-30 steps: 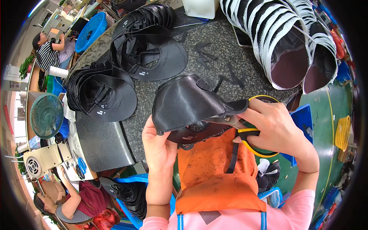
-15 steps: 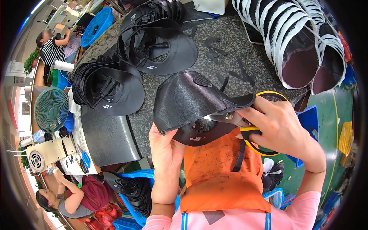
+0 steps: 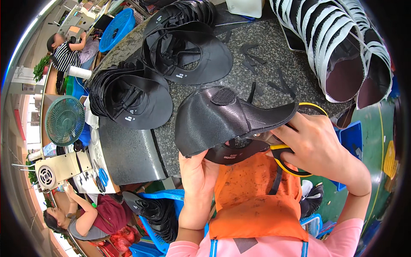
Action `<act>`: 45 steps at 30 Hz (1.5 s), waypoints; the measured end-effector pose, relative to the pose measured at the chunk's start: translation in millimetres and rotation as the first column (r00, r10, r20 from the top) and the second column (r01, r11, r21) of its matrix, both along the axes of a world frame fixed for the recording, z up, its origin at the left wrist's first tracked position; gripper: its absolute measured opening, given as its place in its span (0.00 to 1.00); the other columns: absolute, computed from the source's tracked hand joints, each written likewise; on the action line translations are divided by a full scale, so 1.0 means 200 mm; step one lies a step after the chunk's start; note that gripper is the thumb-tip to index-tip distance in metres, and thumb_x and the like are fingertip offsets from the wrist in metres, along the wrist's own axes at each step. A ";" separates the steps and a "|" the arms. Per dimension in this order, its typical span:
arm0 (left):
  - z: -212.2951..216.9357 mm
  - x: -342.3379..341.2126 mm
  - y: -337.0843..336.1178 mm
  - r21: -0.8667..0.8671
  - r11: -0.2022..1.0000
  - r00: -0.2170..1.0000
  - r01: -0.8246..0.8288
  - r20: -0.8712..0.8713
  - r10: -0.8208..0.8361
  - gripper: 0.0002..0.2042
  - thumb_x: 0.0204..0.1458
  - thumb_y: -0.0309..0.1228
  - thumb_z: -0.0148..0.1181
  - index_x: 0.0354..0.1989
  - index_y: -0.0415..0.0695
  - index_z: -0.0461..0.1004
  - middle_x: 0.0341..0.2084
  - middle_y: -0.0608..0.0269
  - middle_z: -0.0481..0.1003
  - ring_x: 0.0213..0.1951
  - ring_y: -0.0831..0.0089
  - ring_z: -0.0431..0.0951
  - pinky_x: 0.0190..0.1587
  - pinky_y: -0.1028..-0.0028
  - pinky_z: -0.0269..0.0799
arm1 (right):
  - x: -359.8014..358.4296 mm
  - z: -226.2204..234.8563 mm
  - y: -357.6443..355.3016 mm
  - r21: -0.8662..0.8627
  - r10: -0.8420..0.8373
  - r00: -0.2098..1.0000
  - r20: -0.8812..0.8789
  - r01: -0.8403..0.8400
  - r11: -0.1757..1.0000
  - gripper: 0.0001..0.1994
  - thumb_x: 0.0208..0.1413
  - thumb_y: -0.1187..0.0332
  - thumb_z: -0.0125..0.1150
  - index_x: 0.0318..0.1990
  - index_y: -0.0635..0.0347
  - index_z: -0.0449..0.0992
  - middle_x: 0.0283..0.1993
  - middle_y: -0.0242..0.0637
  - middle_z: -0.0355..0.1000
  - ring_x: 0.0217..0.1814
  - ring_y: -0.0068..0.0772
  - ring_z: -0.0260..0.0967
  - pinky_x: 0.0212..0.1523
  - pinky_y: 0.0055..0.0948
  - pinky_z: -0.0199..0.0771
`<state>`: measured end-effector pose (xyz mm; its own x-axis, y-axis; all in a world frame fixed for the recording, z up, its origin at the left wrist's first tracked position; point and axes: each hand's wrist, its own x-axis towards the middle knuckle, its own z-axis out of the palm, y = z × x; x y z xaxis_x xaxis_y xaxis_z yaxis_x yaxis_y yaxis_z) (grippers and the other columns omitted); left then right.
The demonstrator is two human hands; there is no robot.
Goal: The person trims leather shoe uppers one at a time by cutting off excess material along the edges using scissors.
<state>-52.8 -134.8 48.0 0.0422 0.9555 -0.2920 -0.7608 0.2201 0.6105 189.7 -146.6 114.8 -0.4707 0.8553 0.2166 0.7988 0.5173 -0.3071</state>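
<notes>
A black cap piece [image 3: 222,118] with a round patch on top is held over the front edge of a speckled stone table [image 3: 265,68]. My left hand [image 3: 198,173] grips it from below at its near edge. My right hand [image 3: 314,143] holds yellow-handled scissors [image 3: 284,150], their blades under the right end of the cap. An orange apron [image 3: 252,201] lies over my lap beneath both hands.
Two stacks of black caps [image 3: 128,96] [image 3: 188,47] sit on the table's left. A row of black-and-white visors [image 3: 338,47] curves along the right. Black fabric scraps [image 3: 274,83] lie mid-table. A green fan [image 3: 65,121] and two other people [image 3: 81,216] [image 3: 64,51] are at left.
The cap piece has been turned slightly and its right end lifted over the scissors; my right hand has shifted a little left under it. My left hand keeps its grip.
</notes>
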 end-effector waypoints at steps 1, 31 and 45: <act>0.00 -0.01 0.00 0.003 1.000 1.000 -0.011 0.025 0.011 0.20 0.55 0.14 0.52 0.56 0.43 0.67 0.49 0.57 0.73 0.48 0.59 0.77 0.52 0.54 0.74 | 0.00 0.00 0.01 0.009 0.007 1.000 -0.001 -0.007 1.000 0.27 0.37 0.67 0.67 0.50 0.57 0.74 0.32 0.37 0.67 0.25 0.35 0.71 0.23 0.33 0.70; -0.01 -0.03 -0.04 0.040 0.998 0.990 0.051 0.129 -0.055 0.22 0.55 0.15 0.52 0.59 0.43 0.66 0.55 0.55 0.71 0.56 0.57 0.72 0.57 0.54 0.70 | -0.01 -0.04 0.01 -0.069 0.037 0.998 -0.043 -0.040 0.997 0.27 0.35 0.68 0.67 0.49 0.58 0.73 0.34 0.38 0.69 0.26 0.38 0.72 0.23 0.35 0.74; -0.12 -0.06 0.07 -0.004 0.924 0.819 0.383 -0.461 -0.341 0.24 0.52 0.14 0.51 0.60 0.35 0.62 0.52 0.46 0.73 0.50 0.59 0.77 0.51 0.63 0.75 | 0.07 0.07 0.01 -0.367 0.012 0.956 -0.292 -0.124 0.922 0.27 0.38 0.67 0.72 0.51 0.57 0.75 0.28 0.37 0.71 0.28 0.41 0.73 0.27 0.35 0.72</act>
